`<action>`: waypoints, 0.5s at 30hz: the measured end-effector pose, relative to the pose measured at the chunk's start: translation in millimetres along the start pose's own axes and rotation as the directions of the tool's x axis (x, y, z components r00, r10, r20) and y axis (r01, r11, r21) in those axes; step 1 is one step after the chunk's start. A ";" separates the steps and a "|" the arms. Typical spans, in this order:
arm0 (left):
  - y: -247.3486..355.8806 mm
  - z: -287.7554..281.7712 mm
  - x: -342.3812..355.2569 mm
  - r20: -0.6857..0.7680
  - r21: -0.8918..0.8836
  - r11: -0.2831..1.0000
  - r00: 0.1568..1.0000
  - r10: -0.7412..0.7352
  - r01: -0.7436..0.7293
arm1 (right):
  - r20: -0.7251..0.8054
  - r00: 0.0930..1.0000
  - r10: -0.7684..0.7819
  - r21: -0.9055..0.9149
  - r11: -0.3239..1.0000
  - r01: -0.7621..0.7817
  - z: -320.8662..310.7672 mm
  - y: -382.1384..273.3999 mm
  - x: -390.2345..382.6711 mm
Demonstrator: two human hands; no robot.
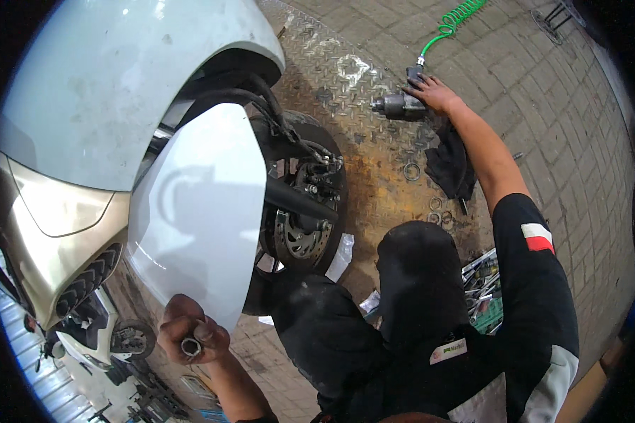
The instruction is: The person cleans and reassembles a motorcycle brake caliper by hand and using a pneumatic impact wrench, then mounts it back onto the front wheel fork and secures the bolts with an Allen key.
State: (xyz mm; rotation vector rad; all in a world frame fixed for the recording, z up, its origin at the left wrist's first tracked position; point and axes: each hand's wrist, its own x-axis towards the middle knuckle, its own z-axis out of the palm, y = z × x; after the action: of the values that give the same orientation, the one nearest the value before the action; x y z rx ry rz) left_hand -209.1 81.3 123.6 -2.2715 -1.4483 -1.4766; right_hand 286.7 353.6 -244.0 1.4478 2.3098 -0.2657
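My left hand (pixel 179 326) is closed round a hex socket (pixel 191 346), whose open end shows between the fingers beside the lower edge of a white front fender (pixel 197 190). Out at the upper right, my right hand (pixel 432 94) lies over the handle of a grey and black impact wrench (pixel 398 107), fingers across it. The wrench rests on its side on a worn metal plate, with a green coiled air hose (pixel 447 28) joined to its handle. Under the fender are the motorcycle's front wheel (pixel 337 190) and brake disc (pixel 300 241).
A black cloth (pixel 448 166) and several metal rings (pixel 412 171) lie on the patterned plate (pixel 374 190). Beside my knee stands a green tool case (pixel 490 315) full of spanners. Pale body panels (pixel 120 84) fill the upper left. Another motorcycle (pixel 95 331) stands at lower left.
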 end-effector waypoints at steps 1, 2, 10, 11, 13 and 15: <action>-0.2 -2.0 -2.4 -0.005 0.011 1.000 1.000 -0.024 0.024 | -0.004 1.000 -0.008 -0.009 1.000 0.008 9.9 1.7 9.9; 4.0 4.7 3.7 -0.026 0.054 0.998 0.999 0.034 -0.033 | -0.089 0.995 -0.042 -0.058 0.998 0.037 22.2 6.7 18.2; 6.1 3.4 10.3 0.082 -0.051 0.999 0.996 0.019 -0.015 | 0.055 0.971 -0.232 -0.026 0.972 0.233 5.0 -10.3 2.3; 4.7 6.3 8.5 0.070 -0.071 0.998 0.997 0.010 -0.005 | 0.025 0.977 -0.210 0.122 0.971 0.206 12.2 -4.9 -12.5; 0.2 4.9 5.1 0.105 -0.137 0.990 0.994 0.030 -0.015 | 0.031 0.993 -0.113 0.324 0.941 0.097 18.1 -34.5 -39.4; -0.6 7.3 2.6 0.090 -0.107 0.994 0.995 0.037 -0.027 | -0.050 0.998 -0.024 0.354 0.934 0.040 26.3 -56.9 -62.2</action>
State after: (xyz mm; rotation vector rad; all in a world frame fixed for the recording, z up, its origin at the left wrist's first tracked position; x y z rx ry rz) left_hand -204.4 87.1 121.3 -2.4429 -1.3809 -1.4925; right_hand 265.9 267.8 -243.8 1.5943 2.4131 -0.6985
